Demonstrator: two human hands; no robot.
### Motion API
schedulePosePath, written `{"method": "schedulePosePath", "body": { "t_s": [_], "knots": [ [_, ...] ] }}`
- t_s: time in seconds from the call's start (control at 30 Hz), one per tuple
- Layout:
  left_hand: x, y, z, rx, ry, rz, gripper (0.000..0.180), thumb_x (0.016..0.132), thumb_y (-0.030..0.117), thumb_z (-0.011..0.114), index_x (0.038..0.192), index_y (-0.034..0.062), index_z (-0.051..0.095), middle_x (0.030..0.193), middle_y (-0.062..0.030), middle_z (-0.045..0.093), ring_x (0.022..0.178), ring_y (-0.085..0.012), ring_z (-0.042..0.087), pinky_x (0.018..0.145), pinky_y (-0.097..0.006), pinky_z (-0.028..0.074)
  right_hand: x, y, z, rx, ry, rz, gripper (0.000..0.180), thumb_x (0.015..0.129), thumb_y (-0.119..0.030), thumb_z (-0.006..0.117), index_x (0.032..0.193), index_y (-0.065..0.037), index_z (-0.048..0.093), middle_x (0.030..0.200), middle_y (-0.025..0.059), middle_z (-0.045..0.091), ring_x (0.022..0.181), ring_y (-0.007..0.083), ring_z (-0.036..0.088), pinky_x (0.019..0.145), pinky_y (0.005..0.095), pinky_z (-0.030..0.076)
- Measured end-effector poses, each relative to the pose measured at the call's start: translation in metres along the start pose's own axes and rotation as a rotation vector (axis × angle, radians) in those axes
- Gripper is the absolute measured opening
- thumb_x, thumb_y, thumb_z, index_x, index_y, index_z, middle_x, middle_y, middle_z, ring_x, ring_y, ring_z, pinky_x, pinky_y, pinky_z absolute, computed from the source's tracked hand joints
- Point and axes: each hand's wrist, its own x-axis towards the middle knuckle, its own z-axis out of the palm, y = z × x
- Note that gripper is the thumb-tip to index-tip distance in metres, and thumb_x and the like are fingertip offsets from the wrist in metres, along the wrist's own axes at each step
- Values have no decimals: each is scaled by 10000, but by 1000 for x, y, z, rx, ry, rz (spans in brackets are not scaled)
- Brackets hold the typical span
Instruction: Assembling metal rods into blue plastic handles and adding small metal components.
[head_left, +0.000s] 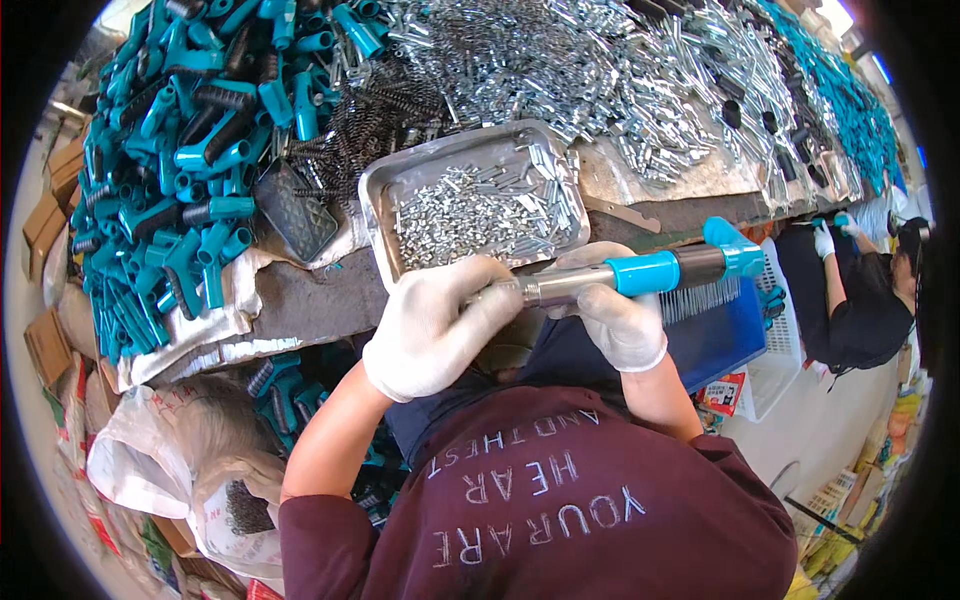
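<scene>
Across my front, above the near edge of the table, I hold a tubular assembly (pixel 642 273) with a bare metal barrel, a teal collar, a dark section and a teal end piece. White-gloved, my left hand (pixel 432 328) closes around the barrel's threaded left end, thumb against fingers. My right hand (pixel 622 322), also gloved, grips the barrel beside the teal collar, its thumb on the near side. Just beyond the left hand sits a metal tray (pixel 480 146) of small silvery pins (pixel 470 212). What lies inside the left fingers is hidden.
Teal handle parts (pixel 205 150) heap at the left, near dark springs (pixel 375 115) and a dark flat case (pixel 297 212). Silvery metal parts (pixel 560 75) cover the back. At right are a blue bin (pixel 725 345), a white crate (pixel 785 370) and a co-worker (pixel 865 300). A plastic sack (pixel 140 440) stands lower left.
</scene>
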Motion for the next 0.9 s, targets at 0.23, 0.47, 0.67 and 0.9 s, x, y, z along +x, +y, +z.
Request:
{"method": "schedulePosePath", "body": {
  "t_s": [0.23, 0.47, 0.67, 0.9],
  "knots": [
    [-2, 6, -16, -600, -260, -675, 354, 983, 319, 531, 838, 7, 616, 595, 0, 509, 525, -53, 459, 483, -245, 363, 1, 4, 6, -272, -59, -42, 353, 865, -59, 678, 1170, 77, 566, 1087, 208, 678, 938, 266, 692, 800, 363, 588],
    [-7, 9, -21, 208, -38, 50, 205, 867, 202, 663, 934, 8, 649, 771, -189, 646, 720, -380, 654, 645, -383, 515, -1, 9, 14, 95, 14, 57, 362, 890, -111, 656, 1187, 73, 561, 1077, 198, 678, 961, 268, 690, 761, 350, 601],
    [-9, 4, -15, -681, -202, -619, 320, 975, 277, 518, 850, -4, 608, 539, -59, 496, 399, -200, 470, 490, -340, 476, 0, 3, 18, -183, -56, -54, 348, 846, -60, 693, 1148, 81, 592, 1045, 179, 697, 928, 253, 699, 788, 337, 580],
    [-6, -8, -19, -487, -255, -419, 303, 919, 325, 624, 918, 23, 619, 691, -74, 560, 542, -204, 570, 555, -339, 492, 8, -9, 12, -442, -189, -178, 334, 819, -25, 700, 1117, 88, 600, 1028, 206, 699, 899, 255, 699, 805, 350, 573]
  ]
}}
